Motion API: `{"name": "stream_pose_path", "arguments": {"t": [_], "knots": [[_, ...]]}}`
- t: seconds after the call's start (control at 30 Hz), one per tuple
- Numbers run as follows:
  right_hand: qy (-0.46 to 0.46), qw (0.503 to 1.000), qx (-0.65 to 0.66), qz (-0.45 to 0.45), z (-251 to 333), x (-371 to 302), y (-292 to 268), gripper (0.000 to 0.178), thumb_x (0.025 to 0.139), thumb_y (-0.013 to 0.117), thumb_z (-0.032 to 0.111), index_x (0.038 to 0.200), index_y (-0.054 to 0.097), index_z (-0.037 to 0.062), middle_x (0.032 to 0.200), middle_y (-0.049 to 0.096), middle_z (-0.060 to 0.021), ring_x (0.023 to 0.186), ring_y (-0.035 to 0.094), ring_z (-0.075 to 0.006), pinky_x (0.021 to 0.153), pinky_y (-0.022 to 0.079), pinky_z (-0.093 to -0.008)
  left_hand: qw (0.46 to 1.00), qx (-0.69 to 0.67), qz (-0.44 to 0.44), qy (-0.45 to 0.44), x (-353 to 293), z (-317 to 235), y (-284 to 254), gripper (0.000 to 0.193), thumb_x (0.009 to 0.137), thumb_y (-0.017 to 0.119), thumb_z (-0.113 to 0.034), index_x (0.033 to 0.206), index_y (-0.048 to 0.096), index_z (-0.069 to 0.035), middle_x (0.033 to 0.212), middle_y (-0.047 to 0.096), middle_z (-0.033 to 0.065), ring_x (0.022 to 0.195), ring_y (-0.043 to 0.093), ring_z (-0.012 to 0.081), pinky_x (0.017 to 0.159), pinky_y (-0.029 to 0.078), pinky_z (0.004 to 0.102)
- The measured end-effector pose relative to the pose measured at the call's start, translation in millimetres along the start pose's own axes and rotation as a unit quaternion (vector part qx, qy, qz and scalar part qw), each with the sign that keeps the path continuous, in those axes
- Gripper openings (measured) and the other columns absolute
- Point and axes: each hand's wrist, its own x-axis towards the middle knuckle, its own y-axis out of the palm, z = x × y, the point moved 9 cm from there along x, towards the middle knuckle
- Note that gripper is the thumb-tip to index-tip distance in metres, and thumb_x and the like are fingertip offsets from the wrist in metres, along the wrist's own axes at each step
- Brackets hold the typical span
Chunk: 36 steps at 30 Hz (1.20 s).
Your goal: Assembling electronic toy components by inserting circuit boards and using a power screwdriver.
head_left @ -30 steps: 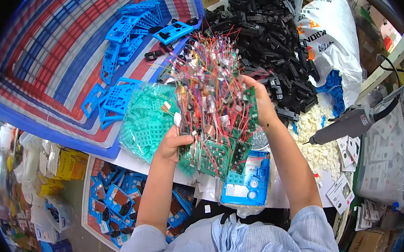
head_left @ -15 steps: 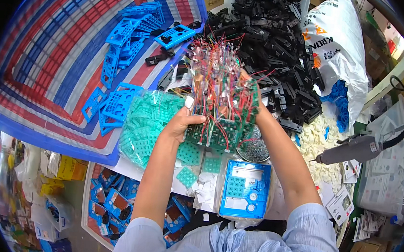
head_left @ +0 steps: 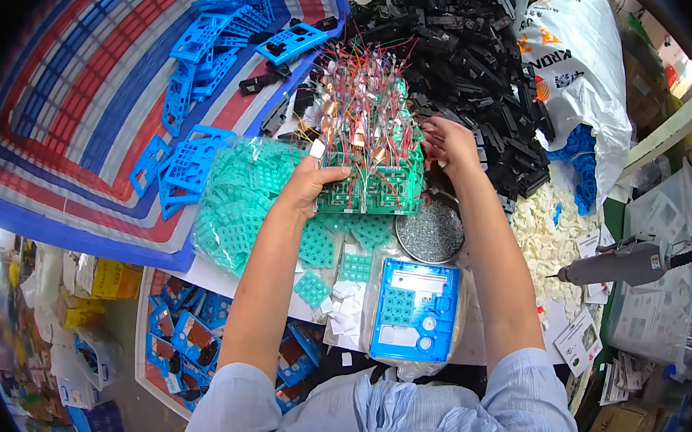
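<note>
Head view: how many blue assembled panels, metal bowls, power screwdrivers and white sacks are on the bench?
Blue panel: 1
Metal bowl: 1
Power screwdriver: 1
White sack: 1
Total: 4

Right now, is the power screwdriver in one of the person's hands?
No. The power screwdriver lies at the right, while both hands hold the wired green stack.

White printed sack (head_left: 577, 67) upper right, clear bag of green pads (head_left: 236, 198) left, yellow boxes (head_left: 106, 277) lower left
</note>
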Motion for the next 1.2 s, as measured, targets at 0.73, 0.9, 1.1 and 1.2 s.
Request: {"name": "stream_pose_path", "arguments": {"t": [0.73,0.9,1.1,1.2], "knots": [[-0.236,0.880,-0.408,0.064,30.3,-70.8,53.0,0.062,0.066,0.087,0.020,0.113,0.052,-0.0001,0.092,0.067,-0.0113,0.086,0.064,-0.0172,0.076,0.049,-0.0330,0.963,0.177,-0.090,0.182,13.4,-10.0,4.9,0.080,0.069,0.066,0.012,0.140,0.036,-0.006,0.128,0.054,0.0123,0.112,0.058,0.0232,0.095,0.046,0.0345],[-0.311,0.832,-0.457,0.057,33.2,-71.4,76.1,0.059,0.067,0.085,0.025,0.110,0.054,-0.0002,0.091,0.068,-0.0131,0.083,0.064,-0.0194,0.074,0.049,-0.0334,0.962,0.165,-0.121,0.182,21.3,-0.5,5.9,0.079,0.069,0.067,0.009,0.140,0.033,-0.002,0.130,0.053,0.0143,0.116,0.055,0.0245,0.099,0.042,0.0342],[-0.255,0.844,-0.469,0.048,25.6,-44.7,46.3,0.074,0.064,0.084,0.036,0.117,0.051,-0.0028,0.102,0.066,-0.0232,0.098,0.064,-0.0371,0.083,0.049,-0.0416,0.879,0.361,-0.149,0.274,25.9,-18.2,-16.1,0.091,0.068,0.077,-0.005,0.144,0.026,-0.001,0.131,0.053,0.0190,0.113,0.058,0.0310,0.098,0.044,0.0380],[-0.300,0.750,-0.590,-0.006,40.8,-74.1,56.3,0.080,0.069,0.080,0.040,0.126,0.044,-0.0039,0.110,0.061,-0.0244,0.098,0.062,-0.0394,0.083,0.051,-0.0434,0.809,0.512,-0.202,0.204,10.3,-37.0,2.8,0.103,0.070,0.080,-0.025,0.145,0.016,0.003,0.125,0.057,0.0248,0.112,0.059,0.0374,0.095,0.046,0.0424]]}}
